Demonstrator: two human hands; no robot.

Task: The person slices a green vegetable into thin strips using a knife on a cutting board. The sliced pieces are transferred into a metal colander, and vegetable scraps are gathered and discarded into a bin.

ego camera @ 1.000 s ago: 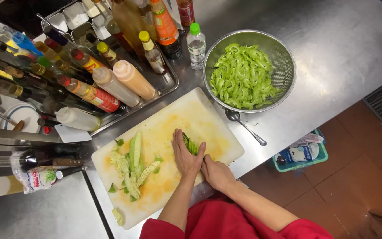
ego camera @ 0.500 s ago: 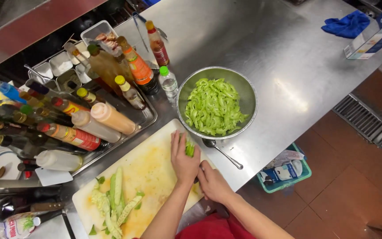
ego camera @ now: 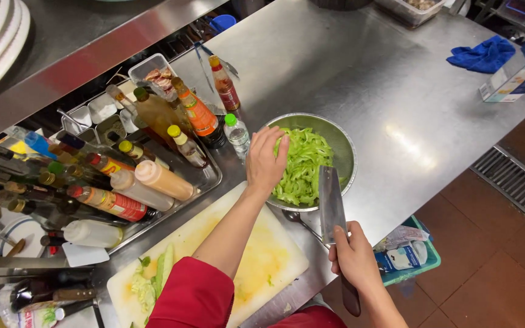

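My left hand (ego camera: 267,159) reaches over the near-left rim of a steel bowl (ego camera: 346,152) filled with sliced green vegetable (ego camera: 308,167), palm down, fingers spread. My right hand (ego camera: 356,258) grips the handle of a cleaver (ego camera: 331,204) whose wide blade is raised over the bowl's near edge. A pale cutting board (ego camera: 256,261) lies below my left arm. Green vegetable strips (ego camera: 153,280) lie at its left end, partly behind my red sleeve.
A steel tray (ego camera: 205,179) left of the bowl holds several sauce bottles and containers. A spoon (ego camera: 296,218) lies by the bowl. On the far steel counter rest a blue cloth (ego camera: 484,56) and a carton (ego camera: 514,76). A green bin (ego camera: 409,258) sits on the floor.
My left hand moved from the cutting board up over the bowl. My right hand lifted the cleaver off the board toward the bowl. The view shifted right.
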